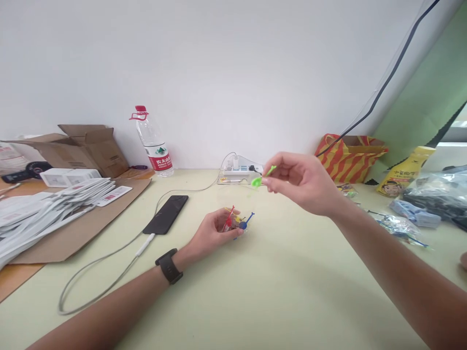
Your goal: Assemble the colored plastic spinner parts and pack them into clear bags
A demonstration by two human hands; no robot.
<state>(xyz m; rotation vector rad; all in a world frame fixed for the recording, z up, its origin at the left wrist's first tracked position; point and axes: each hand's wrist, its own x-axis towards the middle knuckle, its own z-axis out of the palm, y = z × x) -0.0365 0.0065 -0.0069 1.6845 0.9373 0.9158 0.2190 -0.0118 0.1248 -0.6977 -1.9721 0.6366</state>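
Note:
My left hand [213, 227], with a black watch on its wrist, is closed around a small clear thing near the tabletop. Red [228, 222], yellow [238, 218] and blue [243, 225] plastic pieces with thin forked arms stick out of it. Part of that clear thing is hidden by my fingers. Higher up and to the right, my right hand [297, 180] pinches a small bright green plastic piece [257, 182] between thumb and fingertips. The green piece is in the air, apart from the left hand, and has a rounded end and a thin arm.
A black phone [166, 215] on a charging cable lies left of my left hand. Behind are a water bottle [156, 146] and a power strip [239, 171]. Cardboard and white tags [62, 204] fill the left; a striped bag [350, 158], yellow pouch [404, 170] and plastic packets [396, 224] stand right.

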